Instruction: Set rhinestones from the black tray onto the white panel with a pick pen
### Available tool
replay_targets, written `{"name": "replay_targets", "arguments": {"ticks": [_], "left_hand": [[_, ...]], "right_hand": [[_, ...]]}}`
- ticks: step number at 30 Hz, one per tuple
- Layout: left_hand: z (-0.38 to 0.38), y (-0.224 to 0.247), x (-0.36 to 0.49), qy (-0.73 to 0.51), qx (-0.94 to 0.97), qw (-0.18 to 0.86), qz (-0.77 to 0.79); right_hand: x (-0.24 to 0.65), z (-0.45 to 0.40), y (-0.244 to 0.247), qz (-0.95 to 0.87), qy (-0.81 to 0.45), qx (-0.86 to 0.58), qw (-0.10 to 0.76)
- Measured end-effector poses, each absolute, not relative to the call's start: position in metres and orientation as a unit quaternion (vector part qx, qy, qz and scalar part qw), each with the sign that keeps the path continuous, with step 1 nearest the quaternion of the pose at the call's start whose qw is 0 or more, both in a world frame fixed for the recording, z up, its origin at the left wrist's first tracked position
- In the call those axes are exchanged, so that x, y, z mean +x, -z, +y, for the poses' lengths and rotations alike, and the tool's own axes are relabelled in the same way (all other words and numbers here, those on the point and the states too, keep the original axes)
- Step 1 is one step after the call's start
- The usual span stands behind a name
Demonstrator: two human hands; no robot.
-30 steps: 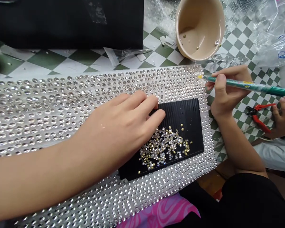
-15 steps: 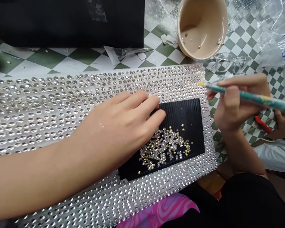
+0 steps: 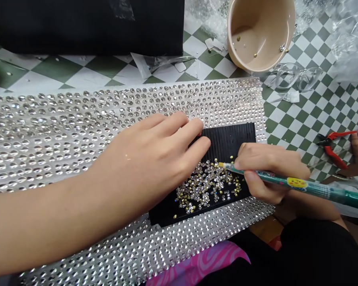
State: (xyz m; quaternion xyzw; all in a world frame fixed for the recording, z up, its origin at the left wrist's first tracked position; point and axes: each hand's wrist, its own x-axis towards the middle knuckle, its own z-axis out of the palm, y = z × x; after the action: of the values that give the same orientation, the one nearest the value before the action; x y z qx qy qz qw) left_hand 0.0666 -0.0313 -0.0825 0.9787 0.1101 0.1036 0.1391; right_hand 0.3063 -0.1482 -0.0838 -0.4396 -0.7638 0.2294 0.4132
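On the green-checked tablecloth (image 3: 304,115) to my right lie red-handled pliers (image 3: 334,145), clear glasses (image 3: 298,77) and crumpled bubble wrap (image 3: 209,20), beside a black cloth (image 3: 77,24).

The visible body consists of two bare hands and two bare forearms. The left hand (image 3: 149,159) and left forearm (image 3: 47,214) occupy the left half of the frame and run out past the left edge. The right hand (image 3: 271,169) lies right of centre, with the right forearm (image 3: 313,208) partly visible behind it. A small pale spot (image 3: 127,157) marks the back of the left hand. A black garment (image 3: 316,254) fills the lower right corner; the part of the body it covers cannot be determined. Pink-and-purple swirl-patterned fabric (image 3: 197,262) adjoins it at bottom centre; whether this fabric is worn cannot be determined.
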Motion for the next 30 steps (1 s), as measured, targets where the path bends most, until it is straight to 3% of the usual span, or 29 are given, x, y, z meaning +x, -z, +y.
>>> {"name": "replay_targets", "arguments": {"ticks": [3, 10, 16, 20, 30], "left_hand": [[-0.029, 0.082, 0.064, -0.109, 0.978, 0.13, 0.118], [-0.02, 0.075, 0.067, -0.116, 0.991, 0.003, 0.067], [-0.017, 0.068, 0.067, -0.1, 0.993, 0.023, 0.056], [-0.023, 0.07, 0.067, -0.107, 0.981, 0.117, 0.112], [-0.022, 0.072, 0.065, -0.107, 0.98, 0.125, 0.112]], "right_hand": [[0.304, -0.148, 0.083, -0.764, -0.232, -0.444, 0.407], [0.302, -0.151, 0.085, -0.751, -0.234, -0.447, 0.426], [0.331, -0.143, 0.093, -0.635, -0.104, -0.556, 0.526], [0.356, -0.122, 0.099, -0.584, 0.011, -0.579, 0.569], [0.389, -0.105, 0.122, -0.605, 0.031, -0.586, 0.538]]}}
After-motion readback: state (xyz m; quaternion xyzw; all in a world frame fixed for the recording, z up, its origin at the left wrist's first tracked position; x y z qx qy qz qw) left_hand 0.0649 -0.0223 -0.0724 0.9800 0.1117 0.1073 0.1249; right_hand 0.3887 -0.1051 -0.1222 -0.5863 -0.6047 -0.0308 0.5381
